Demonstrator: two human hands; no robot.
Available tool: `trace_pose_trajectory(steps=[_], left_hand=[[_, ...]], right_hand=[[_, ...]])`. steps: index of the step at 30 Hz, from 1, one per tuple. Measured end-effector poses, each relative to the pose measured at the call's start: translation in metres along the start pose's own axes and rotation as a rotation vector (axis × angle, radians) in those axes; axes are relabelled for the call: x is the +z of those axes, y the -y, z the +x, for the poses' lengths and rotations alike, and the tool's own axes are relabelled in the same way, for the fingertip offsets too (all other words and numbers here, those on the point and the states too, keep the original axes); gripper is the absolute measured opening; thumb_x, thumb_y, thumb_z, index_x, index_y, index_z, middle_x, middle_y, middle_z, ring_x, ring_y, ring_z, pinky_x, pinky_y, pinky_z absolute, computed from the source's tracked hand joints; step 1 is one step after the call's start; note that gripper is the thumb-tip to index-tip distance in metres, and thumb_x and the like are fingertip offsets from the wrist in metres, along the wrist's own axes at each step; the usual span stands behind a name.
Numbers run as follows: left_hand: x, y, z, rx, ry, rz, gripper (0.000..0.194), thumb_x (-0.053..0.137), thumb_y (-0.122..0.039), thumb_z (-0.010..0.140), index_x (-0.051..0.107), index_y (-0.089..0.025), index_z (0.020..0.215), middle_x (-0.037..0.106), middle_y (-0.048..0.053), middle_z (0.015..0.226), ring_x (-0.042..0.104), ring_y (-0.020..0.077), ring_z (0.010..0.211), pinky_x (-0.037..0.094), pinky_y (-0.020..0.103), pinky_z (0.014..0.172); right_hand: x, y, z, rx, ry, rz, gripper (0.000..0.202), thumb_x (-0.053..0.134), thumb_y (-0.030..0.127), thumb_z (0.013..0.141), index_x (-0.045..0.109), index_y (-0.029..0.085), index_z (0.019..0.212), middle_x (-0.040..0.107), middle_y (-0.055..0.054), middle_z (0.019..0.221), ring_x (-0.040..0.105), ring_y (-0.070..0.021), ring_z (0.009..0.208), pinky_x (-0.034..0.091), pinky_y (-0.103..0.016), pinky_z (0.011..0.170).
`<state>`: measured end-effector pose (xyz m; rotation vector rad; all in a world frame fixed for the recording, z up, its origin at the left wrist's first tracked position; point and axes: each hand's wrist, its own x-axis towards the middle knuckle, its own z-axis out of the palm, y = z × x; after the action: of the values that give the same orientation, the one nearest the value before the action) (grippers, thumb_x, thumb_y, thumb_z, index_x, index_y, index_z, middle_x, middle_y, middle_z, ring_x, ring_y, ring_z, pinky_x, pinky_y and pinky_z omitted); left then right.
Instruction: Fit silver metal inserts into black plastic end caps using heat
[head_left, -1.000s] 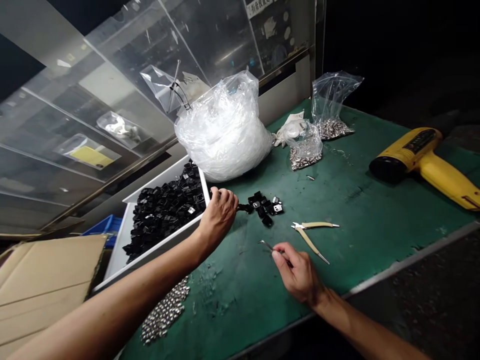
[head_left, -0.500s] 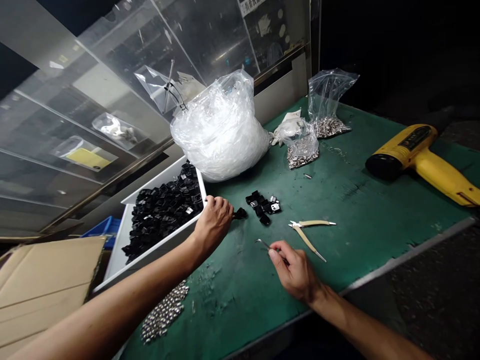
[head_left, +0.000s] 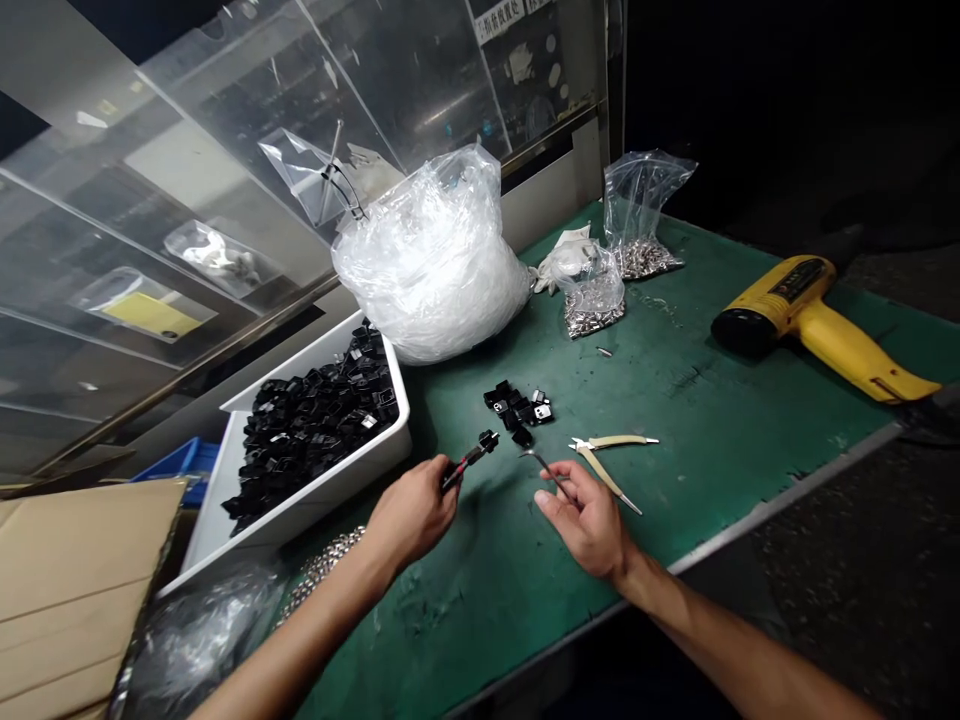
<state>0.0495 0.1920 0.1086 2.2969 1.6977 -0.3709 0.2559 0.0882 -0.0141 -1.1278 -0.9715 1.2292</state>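
My left hand (head_left: 418,508) is closed around a slim dark tool with a bit of red (head_left: 471,460); its exact kind is unclear. At the tool's tip is a small black plastic piece (head_left: 488,440), lifted off the bench. To the right, my right hand (head_left: 589,515) pinches a thin metal pick with a bent tip (head_left: 543,464), which points toward that piece. Just beyond the pick lies a small heap of black plastic pieces (head_left: 511,405), some with silvery parts. Cutting pliers with cream handles (head_left: 611,441) rest spread beside my right hand.
A white bin (head_left: 401,390) of black pieces stands at left, near a cardboard box (head_left: 67,590). Small metal parts (head_left: 322,570) lie by my left forearm. A stuffed clear plastic bag (head_left: 439,270), bags of metal parts (head_left: 596,305) and a yellow heat gun (head_left: 802,310) occupy the green bench (head_left: 465,620).
My left hand has drawn back toward me from beside the bin's corner, bringing the tool and black piece into plainer view. My right hand has turned slightly, the pick still in it.
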Motion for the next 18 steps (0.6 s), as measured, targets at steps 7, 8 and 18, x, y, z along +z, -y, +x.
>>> trace_pose_trajectory(steps=[7,8,18], left_hand=[[0.03,-0.031,-0.063,0.045,0.398,-1.025,0.043,0.051,-0.057,0.097,0.054,-0.018,0.079,0.049,-0.002,0.071,0.044,0.0127,0.066,0.036,0.025,0.063],[0.035,-0.035,-0.068,0.059,0.432,-1.082,0.043,0.052,-0.055,0.098,0.055,-0.018,0.078,0.05,-0.002,0.071,0.045,0.0129,0.067,0.037,0.025,0.065],[0.087,-0.037,-0.096,-0.02,0.734,-1.604,0.039,0.065,-0.053,0.09,0.062,-0.014,0.088,0.057,0.003,0.073,0.052,0.0136,0.065,0.043,0.026,0.063]], right_hand=[[-0.014,0.015,-0.003,0.171,0.246,0.405,0.062,0.072,0.042,0.087,0.054,0.015,0.139,0.031,0.011,0.059,0.022,-0.0075,0.049,0.018,-0.023,0.046],[-0.015,0.018,-0.006,0.202,0.28,0.452,0.062,0.071,0.043,0.088,0.054,0.016,0.14,0.03,0.011,0.057,0.019,-0.0071,0.047,0.016,-0.023,0.044],[-0.007,0.029,-0.03,0.439,0.388,0.639,0.043,0.069,0.036,0.093,0.064,0.012,0.129,0.023,0.012,0.055,0.015,-0.0059,0.046,0.012,-0.021,0.044]])
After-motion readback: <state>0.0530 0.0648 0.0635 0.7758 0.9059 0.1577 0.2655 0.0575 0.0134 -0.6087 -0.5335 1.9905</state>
